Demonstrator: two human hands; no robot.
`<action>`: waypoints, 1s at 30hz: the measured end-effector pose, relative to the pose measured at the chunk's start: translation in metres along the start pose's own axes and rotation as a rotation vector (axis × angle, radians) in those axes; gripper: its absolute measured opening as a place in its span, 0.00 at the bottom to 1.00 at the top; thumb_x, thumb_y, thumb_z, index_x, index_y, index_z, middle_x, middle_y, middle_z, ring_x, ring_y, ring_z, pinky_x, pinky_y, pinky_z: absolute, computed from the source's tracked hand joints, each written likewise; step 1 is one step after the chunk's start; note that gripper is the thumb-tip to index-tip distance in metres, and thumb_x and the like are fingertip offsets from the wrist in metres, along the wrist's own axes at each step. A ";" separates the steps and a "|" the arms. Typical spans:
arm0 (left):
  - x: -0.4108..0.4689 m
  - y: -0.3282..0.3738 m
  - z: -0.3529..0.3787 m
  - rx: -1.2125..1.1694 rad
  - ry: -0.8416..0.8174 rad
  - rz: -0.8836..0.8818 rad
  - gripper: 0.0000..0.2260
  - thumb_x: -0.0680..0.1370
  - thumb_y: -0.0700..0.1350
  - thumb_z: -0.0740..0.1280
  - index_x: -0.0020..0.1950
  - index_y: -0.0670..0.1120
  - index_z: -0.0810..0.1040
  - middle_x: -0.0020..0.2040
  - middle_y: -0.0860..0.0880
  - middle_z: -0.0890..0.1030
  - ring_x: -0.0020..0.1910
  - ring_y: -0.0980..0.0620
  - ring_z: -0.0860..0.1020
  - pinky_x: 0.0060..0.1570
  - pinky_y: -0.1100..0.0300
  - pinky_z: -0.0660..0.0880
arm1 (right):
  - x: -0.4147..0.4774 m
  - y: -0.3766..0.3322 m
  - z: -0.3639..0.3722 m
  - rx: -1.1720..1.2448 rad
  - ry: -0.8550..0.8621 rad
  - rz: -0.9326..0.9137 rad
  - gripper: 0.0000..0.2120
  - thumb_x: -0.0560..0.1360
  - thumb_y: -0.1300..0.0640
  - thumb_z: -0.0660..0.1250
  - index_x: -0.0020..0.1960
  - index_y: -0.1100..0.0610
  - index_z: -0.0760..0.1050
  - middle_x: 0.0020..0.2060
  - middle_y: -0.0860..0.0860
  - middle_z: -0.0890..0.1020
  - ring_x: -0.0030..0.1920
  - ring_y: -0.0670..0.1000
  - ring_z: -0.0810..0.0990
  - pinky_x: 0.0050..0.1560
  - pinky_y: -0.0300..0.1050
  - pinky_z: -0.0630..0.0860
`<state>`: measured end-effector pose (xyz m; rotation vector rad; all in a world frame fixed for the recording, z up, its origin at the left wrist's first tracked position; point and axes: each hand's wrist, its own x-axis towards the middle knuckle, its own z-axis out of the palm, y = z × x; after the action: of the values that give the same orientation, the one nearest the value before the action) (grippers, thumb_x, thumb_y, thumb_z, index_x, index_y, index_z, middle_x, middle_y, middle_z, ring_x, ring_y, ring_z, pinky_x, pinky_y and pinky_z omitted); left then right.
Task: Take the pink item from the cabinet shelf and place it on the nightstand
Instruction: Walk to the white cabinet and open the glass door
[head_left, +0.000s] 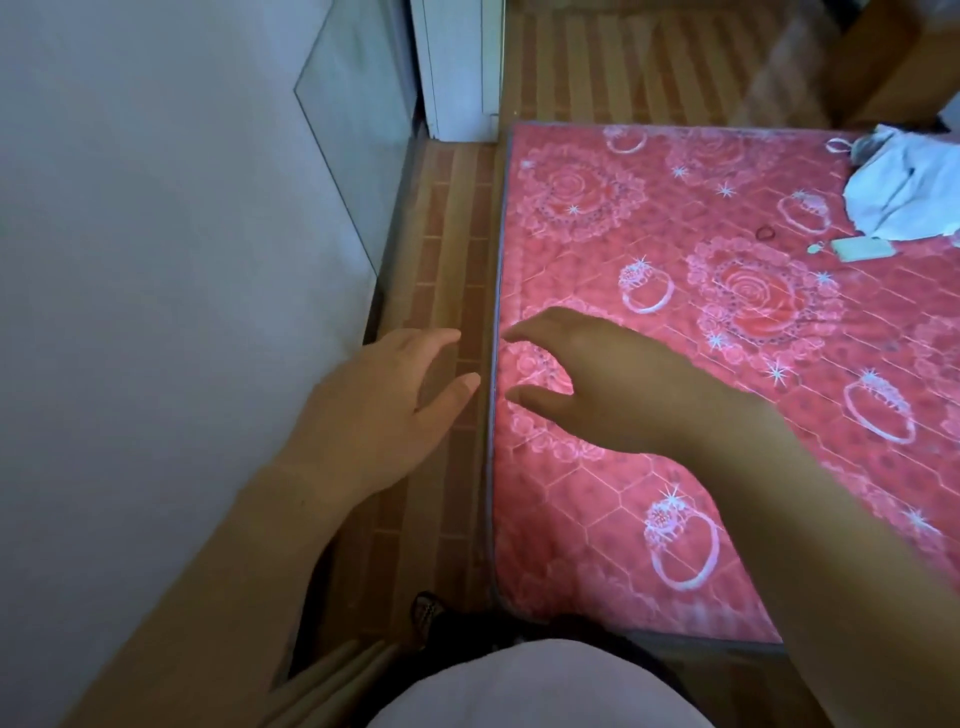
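My left hand (379, 410) hovers over the narrow strip of floor between the wall and the bed, fingers spread and holding nothing. My right hand (597, 384) is stretched out over the left edge of the red mattress (675, 519), fingers apart and empty. No cabinet shelf, pink item or nightstand is in view.
A white wall (156, 260) runs along the left. The wooden floor strip (447, 260) leads to a white door frame (457, 78). On the mattress at far right lie a white cloth (904, 192), a small pale card (862, 248) and a hair tie (765, 233).
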<state>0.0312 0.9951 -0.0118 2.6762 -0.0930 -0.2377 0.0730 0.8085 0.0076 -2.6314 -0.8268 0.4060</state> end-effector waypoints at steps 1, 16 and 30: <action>-0.002 -0.007 -0.007 -0.007 0.000 -0.010 0.24 0.76 0.62 0.54 0.70 0.57 0.62 0.71 0.55 0.66 0.67 0.54 0.67 0.62 0.55 0.66 | 0.005 -0.007 0.001 0.010 0.008 -0.002 0.23 0.74 0.45 0.63 0.67 0.52 0.65 0.61 0.51 0.73 0.60 0.53 0.72 0.58 0.54 0.72; -0.027 -0.102 -0.047 -0.033 0.020 -0.215 0.30 0.70 0.65 0.49 0.71 0.58 0.61 0.71 0.56 0.66 0.68 0.54 0.66 0.63 0.56 0.65 | 0.084 -0.078 0.037 0.055 -0.041 -0.089 0.25 0.74 0.45 0.63 0.69 0.51 0.64 0.67 0.48 0.70 0.65 0.50 0.69 0.62 0.45 0.66; 0.029 -0.226 -0.109 -0.034 -0.106 -0.050 0.29 0.70 0.66 0.49 0.69 0.59 0.62 0.71 0.57 0.66 0.67 0.55 0.67 0.63 0.55 0.65 | 0.181 -0.161 0.071 0.189 0.020 0.097 0.26 0.74 0.45 0.63 0.69 0.48 0.62 0.69 0.47 0.68 0.66 0.49 0.68 0.65 0.48 0.67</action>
<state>0.0861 1.2420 -0.0197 2.6332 -0.0549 -0.3934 0.1101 1.0562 -0.0193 -2.5014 -0.6237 0.4593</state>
